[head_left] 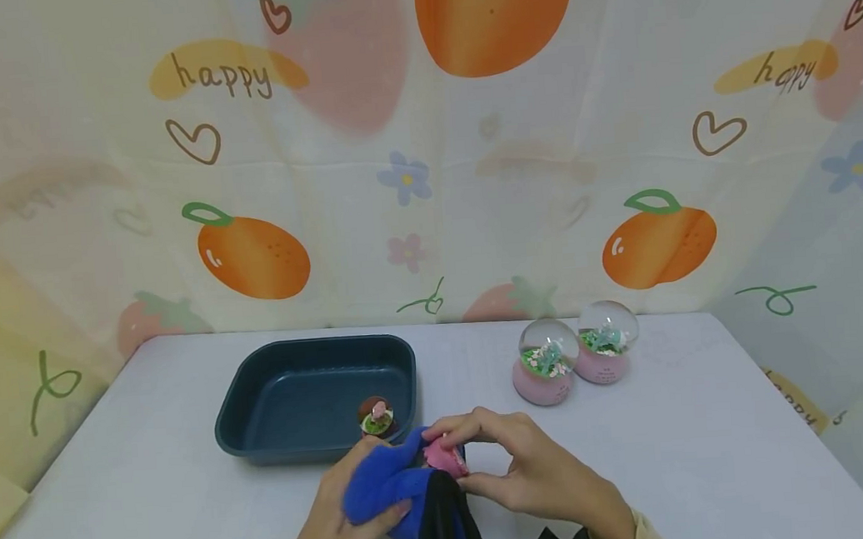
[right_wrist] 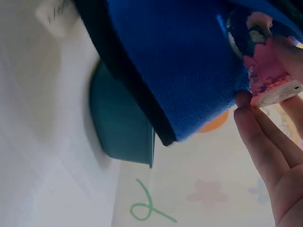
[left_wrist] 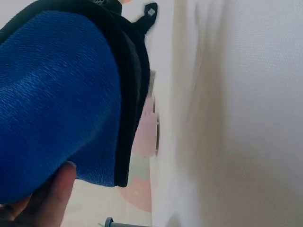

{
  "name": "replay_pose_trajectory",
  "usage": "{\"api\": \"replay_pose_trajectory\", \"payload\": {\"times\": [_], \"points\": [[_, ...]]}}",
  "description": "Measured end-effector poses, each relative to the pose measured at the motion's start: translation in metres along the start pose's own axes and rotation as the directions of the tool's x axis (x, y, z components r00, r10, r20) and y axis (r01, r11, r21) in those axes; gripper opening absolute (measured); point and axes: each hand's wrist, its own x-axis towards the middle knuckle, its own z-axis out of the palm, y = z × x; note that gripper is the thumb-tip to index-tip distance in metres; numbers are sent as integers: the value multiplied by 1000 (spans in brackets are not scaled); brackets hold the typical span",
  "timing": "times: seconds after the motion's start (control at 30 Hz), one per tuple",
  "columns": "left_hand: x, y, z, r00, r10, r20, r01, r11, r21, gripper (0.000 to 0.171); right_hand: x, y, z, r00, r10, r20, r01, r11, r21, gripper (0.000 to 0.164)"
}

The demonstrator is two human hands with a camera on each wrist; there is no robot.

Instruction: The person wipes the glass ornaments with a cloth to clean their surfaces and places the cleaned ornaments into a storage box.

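Holding a folded blue cloth with black edging (head_left: 389,479) in the left grip (head_left: 336,514), with thumb pressed over the near side. Pinching a small pink ornament (head_left: 447,459) between fingers and thumb of the right grip (head_left: 520,459), against the cloth, above the worktop (head_left: 685,452); perhaps domed on top, hard to tell among the folds. Just beyond, resting on the worktop: dark teal tray (head_left: 290,396), with brown-and-green ornament (head_left: 377,416) inside, near its right front corner. Farther right, standing side by side: two pink-based snow globes (head_left: 545,370).
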Motion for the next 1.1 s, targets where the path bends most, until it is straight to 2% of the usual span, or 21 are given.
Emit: {"api": "replay_pose_trajectory", "payload": {"times": [0.1,0.2,0.3,0.47,0.6,0.7,0.83,0.93,1.03,1.1], "points": [[0,2,0,994,-103,39,105,993,-52,51,-1,-2,0,999,53,-12,-53,999,5,36],[0,0,1,992,-107,71,112,991,-76,61,-1,-3,-1,996,87,-27,-88,996,-16,39],[-1,-1,3,995,-69,73,73,996,-51,70,0,-4,-1,992,123,-39,-125,992,-33,42],[0,2,4,998,-20,61,14,995,96,71,1,-6,-1,974,224,-36,-226,973,-53,40],[1,0,4,995,88,40,-93,986,139,67,1,-7,-1,964,264,-37,-265,963,-39,40],[0,-1,5,988,153,16,-154,979,133,60,1,-6,-2,965,258,-39,-258,966,1,44],[-2,0,5,992,127,-17,-124,985,119,56,-1,-4,-4,978,206,-26,-205,978,34,55],[-3,0,4,993,115,-37,-110,988,112,56,-1,-2,-5,985,168,-30,-166,985,51,57],[-4,-3,4,986,162,-50,-155,981,117,53,-2,-1,-4,990,129,-56,-125,990,64,55],[-5,-6,4,982,181,-59,-172,977,129,51,-2,0,-3,989,131,-75,-124,988,94,53]]}}
